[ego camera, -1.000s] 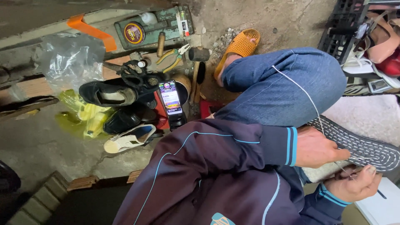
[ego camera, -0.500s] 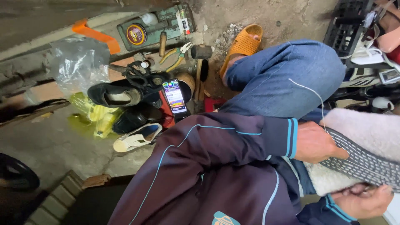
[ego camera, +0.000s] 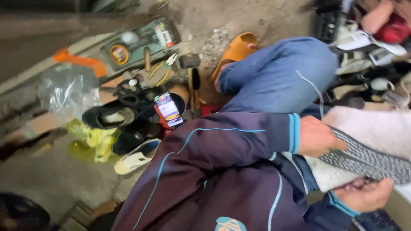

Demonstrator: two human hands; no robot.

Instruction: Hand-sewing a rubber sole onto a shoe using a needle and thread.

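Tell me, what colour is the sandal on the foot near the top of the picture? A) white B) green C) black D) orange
D: the sandal past the bent blue-jeaned knee is plainly orange, lying on the dusty ground.

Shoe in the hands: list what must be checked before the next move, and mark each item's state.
1. Left hand grips the shoe, thumb on its grey sole: ok.
2. Right hand is under the shoe: ok.
3. Needle in the right hand: cannot tell; the curled fingers hide anything held.
4. Thread free of snags: ok where it shows, lying loose over the knee; where it meets the shoe is hidden.
5. Whole shoe in view: not ok; it is cut off at the picture's right edge.
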